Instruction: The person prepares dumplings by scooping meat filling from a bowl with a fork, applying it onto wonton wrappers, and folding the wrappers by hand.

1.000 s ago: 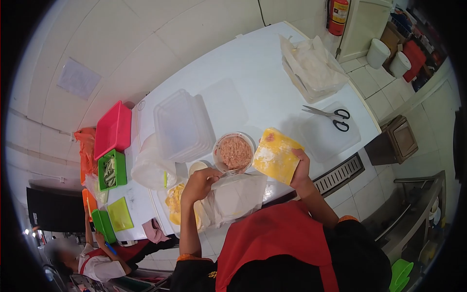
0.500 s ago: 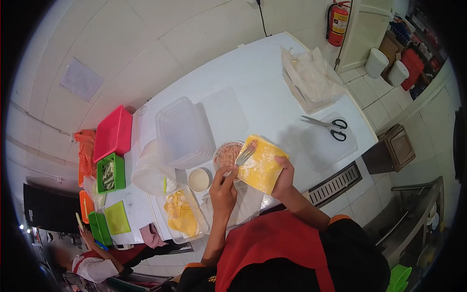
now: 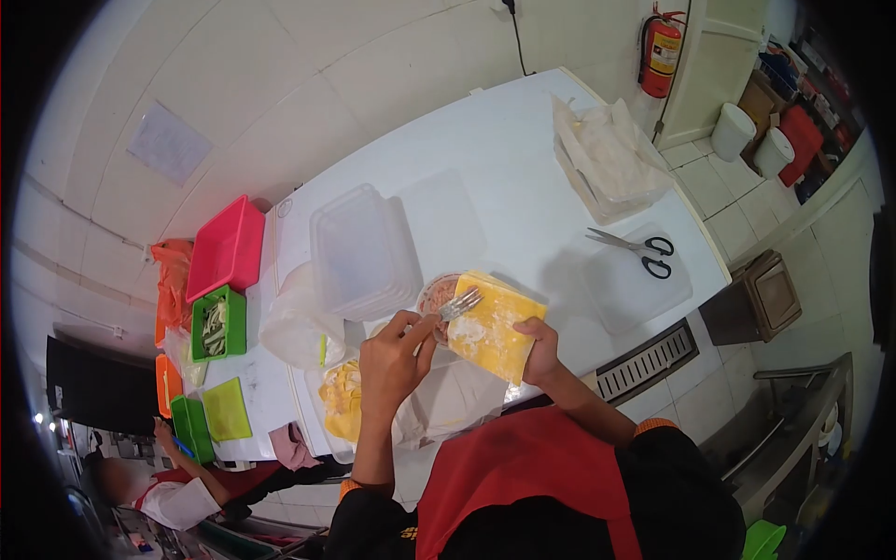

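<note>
My left hand (image 3: pixel 396 362) is closed around the handle of a metal fork (image 3: pixel 459 304). The fork's tines rest over the upper left part of a yellow dough sheet (image 3: pixel 497 329) dusted with white flour. Gripping that sheet at its right edge is my right hand (image 3: pixel 539 351), thumb on top and fingers underneath. A bowl of pinkish minced filling (image 3: pixel 435 295) stands just behind the sheet, partly covered by it and by my left hand. More yellow dough sheets (image 3: pixel 342 399) lie in a tray to the left of my left forearm.
Stacked clear containers (image 3: pixel 359 247) stand behind the bowl. Scissors (image 3: pixel 644 250) lie on a translucent lid at the right; a paper-lined box (image 3: pixel 611 163) is at the far right. Pink (image 3: pixel 227 250) and green (image 3: pixel 218 323) baskets line the left end, where another person (image 3: pixel 182 495) works.
The filling seen at the fork's tip is out of sight now. My left hand has shifted left and up, hiding most of the small cup, and the fork lies lower on the sheet.
</note>
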Available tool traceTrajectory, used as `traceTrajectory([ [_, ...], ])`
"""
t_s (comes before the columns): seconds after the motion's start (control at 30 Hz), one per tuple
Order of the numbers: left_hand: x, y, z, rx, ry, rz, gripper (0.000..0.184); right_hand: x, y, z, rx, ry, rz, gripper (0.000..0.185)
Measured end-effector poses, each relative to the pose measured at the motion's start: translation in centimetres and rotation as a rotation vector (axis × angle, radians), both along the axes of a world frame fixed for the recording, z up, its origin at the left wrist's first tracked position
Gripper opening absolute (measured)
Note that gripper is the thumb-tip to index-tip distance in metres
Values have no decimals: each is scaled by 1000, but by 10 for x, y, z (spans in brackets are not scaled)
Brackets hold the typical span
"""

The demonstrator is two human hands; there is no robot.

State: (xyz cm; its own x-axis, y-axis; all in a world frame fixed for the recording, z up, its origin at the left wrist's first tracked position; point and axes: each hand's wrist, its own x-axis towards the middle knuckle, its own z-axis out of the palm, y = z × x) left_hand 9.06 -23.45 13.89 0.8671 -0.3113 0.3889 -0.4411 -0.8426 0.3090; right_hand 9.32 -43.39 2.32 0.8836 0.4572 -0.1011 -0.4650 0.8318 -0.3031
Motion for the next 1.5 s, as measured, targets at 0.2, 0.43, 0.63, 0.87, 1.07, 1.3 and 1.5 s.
traceTrajectory([
  [0.2, 8, 5, -7, -73, 91, -14, 16, -1, -1, 4, 61, -17, 6, 63],
  [0.43, 8, 6, -21, -243, 149, -3, 14, 5, 4, 8, -13, 52, 4, 56],
  [0.63, -10, 0, -40, -335, 92, 129, 14, 20, 12, 23, -56, 90, 46, 44],
  [0.87, -20, 2, -55, -225, -107, 89, 17, 25, 22, 29, -153, 60, 30, 35],
  [1.07, -27, 1, -57, -192, -96, 110, 17, 27, 28, 18, -322, 55, 20, 40],
  [1.3, -44, 20, -14, -300, 116, 295, 23, 26, 25, 5, -101, 90, 135, 40],
  [1.5, -13, -3, -33, -413, 86, 129, 34, 13, 35, -4, 63, 114, 288, 47],
])
